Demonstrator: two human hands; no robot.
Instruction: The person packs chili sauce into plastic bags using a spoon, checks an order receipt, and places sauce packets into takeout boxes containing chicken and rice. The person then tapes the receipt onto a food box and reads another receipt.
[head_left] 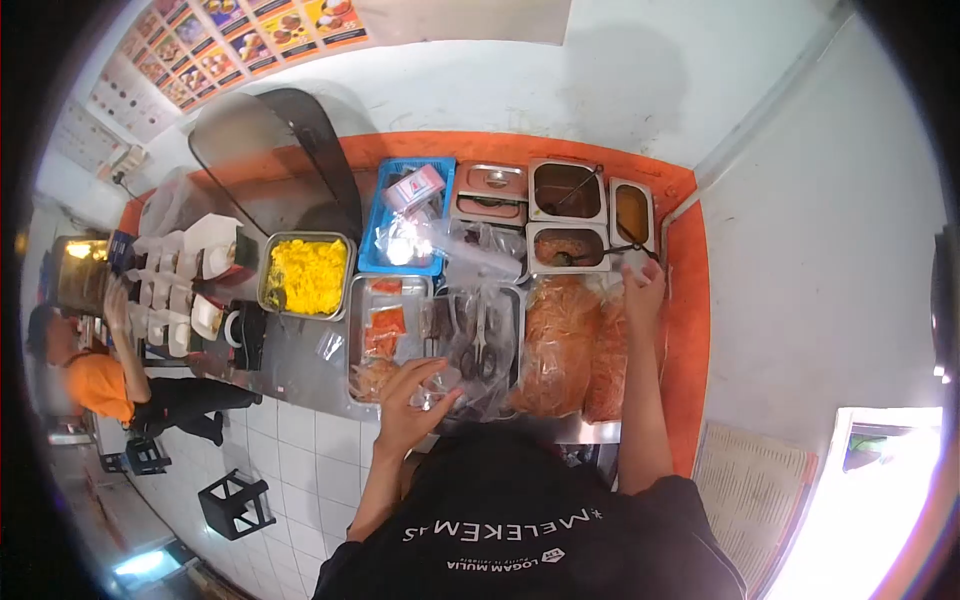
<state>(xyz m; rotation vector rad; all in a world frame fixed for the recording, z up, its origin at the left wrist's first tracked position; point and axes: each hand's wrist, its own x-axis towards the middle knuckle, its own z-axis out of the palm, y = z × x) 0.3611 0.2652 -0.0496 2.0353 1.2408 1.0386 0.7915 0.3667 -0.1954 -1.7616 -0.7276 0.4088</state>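
Clear plastic piece (pixel 440 384), a small bag or cup as far as I can tell from where I stand, sits in the person's left hand (pixel 410 398) above the near edge of the tabletop (pixel 295 368). I'd judge it nearly weightless, thin and easily crumpled, perhaps slippery if greasy; best held lightly by its edge, so it doesn't crease. The hands are well apart: the left curls its fingers and thumb around that plastic, while the right hand (pixel 646 286) reaches to the metal pans, fingers bent at something pale and see-through (pixel 633 264). Whether they grip it or the dark ladle handle (pixel 624 247) just beside it, I can't tell.

Between the two arms lie plump, glossy bags (pixel 560 345) of orange shreds, soft-looking and wrinkled. Black-handled scissors (pixel 481 335), stiff and narrow, lie among limp plastic. Farther left, crumbly yellow food (pixel 308 275) fills a smooth metal tray (pixel 352 262).
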